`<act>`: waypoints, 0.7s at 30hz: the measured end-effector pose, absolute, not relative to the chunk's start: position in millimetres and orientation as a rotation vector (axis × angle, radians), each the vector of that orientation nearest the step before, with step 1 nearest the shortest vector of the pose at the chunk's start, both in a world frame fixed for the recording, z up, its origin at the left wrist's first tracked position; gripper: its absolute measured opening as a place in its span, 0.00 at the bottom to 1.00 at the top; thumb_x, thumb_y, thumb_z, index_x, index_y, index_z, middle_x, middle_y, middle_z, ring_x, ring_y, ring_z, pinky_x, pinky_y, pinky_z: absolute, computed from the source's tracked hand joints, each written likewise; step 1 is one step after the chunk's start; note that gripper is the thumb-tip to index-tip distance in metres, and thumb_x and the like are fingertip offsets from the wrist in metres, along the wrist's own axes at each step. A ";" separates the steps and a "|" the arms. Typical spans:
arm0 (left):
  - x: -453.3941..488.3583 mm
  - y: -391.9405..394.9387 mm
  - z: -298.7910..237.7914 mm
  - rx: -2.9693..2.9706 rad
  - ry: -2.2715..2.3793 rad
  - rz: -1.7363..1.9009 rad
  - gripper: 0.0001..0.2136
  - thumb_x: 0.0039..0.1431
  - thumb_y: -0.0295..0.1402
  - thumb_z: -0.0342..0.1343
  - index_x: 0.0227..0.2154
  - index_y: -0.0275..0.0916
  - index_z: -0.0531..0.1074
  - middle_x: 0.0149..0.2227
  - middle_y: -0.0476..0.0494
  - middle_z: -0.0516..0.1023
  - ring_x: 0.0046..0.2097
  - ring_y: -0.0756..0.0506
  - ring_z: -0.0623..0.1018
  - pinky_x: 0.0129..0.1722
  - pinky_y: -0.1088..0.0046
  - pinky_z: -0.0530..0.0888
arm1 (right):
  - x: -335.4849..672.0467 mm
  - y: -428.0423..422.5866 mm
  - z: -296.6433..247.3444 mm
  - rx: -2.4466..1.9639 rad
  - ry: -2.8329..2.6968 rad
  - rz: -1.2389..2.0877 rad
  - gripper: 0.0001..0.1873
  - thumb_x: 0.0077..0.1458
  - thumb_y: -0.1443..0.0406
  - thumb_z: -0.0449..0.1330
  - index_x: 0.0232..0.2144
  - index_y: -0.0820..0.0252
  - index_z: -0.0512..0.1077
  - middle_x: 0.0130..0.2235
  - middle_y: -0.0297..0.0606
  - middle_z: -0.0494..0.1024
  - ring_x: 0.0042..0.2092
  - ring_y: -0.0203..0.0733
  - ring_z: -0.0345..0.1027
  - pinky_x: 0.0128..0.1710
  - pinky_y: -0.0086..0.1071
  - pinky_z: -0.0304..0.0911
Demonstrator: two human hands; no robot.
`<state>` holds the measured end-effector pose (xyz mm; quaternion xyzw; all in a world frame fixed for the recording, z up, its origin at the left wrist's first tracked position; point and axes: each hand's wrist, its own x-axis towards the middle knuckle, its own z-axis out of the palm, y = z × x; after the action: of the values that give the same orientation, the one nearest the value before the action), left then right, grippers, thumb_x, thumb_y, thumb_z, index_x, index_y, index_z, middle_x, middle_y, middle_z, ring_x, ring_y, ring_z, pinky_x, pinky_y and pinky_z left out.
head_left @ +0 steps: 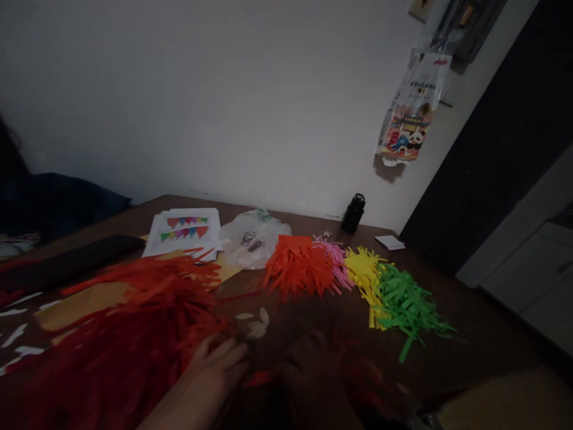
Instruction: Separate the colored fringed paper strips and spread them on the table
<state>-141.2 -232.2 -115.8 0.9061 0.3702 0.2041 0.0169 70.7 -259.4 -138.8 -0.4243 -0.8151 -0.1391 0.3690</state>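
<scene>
My left hand [221, 361] is low in the middle, its fingers curled at the edge of a large heap of red and orange fringed paper [111, 346]. To its right my right hand [307, 361], dark and blurred, has its fingers bent inward. A red paper strip [258, 378] spans the gap between the hands, and both appear closed on it. Dim red fringe [360, 373] spreads beyond the right hand. Ahead lie an orange-red fringed bunch [298, 266], a pink one [338, 260], a yellow one [364, 272] and a green one [407, 304].
Printed sheets [185, 232] lie at the back left beside a clear plastic bag [255, 239]. A black bottle [353, 213] stands near the wall. White paper scraps [18, 337] lie at left. A person's dark sleeve [67, 200] shows at the far left.
</scene>
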 end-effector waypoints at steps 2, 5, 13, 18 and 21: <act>-144.0 -235.2 -108.3 2.778 1.093 0.567 0.10 0.57 0.25 0.53 0.33 0.48 0.75 0.35 0.55 0.79 0.39 0.47 0.77 0.44 0.69 0.64 | 67.7 -258.7 -139.3 -1.014 -2.134 -0.306 0.09 0.60 0.66 0.61 0.27 0.58 0.70 0.29 0.30 0.72 0.35 0.37 0.63 0.42 0.36 0.50; -146.3 -237.9 -102.6 2.754 1.037 0.506 0.11 0.59 0.25 0.51 0.36 0.47 0.75 0.38 0.53 0.80 0.40 0.46 0.77 0.42 0.71 0.65 | 66.1 -258.4 -138.5 -1.040 -2.177 -0.307 0.09 0.60 0.64 0.62 0.27 0.57 0.71 0.28 0.30 0.72 0.34 0.38 0.62 0.39 0.36 0.50; -139.5 -235.5 -101.4 2.779 1.060 0.470 0.12 0.55 0.21 0.47 0.28 0.41 0.73 0.32 0.48 0.78 0.36 0.44 0.76 0.40 0.66 0.66 | 50.0 -255.1 -129.7 -1.003 -2.272 -0.453 0.13 0.61 0.67 0.61 0.24 0.59 0.67 0.26 0.30 0.72 0.33 0.39 0.63 0.42 0.38 0.52; -143.1 -235.8 -102.7 2.769 1.059 0.644 0.11 0.55 0.25 0.51 0.38 0.45 0.73 0.40 0.49 0.79 0.44 0.42 0.76 0.50 0.61 0.63 | 46.2 -254.5 -127.2 -1.004 -2.155 -0.540 0.15 0.62 0.68 0.56 0.23 0.60 0.65 0.25 0.33 0.70 0.30 0.40 0.61 0.37 0.38 0.50; -141.9 -234.7 -116.6 2.811 1.100 0.804 0.11 0.59 0.24 0.46 0.31 0.43 0.72 0.34 0.49 0.78 0.39 0.43 0.74 0.49 0.59 0.62 | 46.2 -255.0 -128.7 -1.081 -2.161 -0.418 0.11 0.61 0.66 0.57 0.26 0.59 0.66 0.28 0.33 0.73 0.33 0.40 0.63 0.39 0.39 0.51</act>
<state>-141.9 -234.7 -116.6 0.8999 0.3521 0.2573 0.0090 46.2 -255.0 -128.7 -0.4148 -0.8295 -0.1603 0.3379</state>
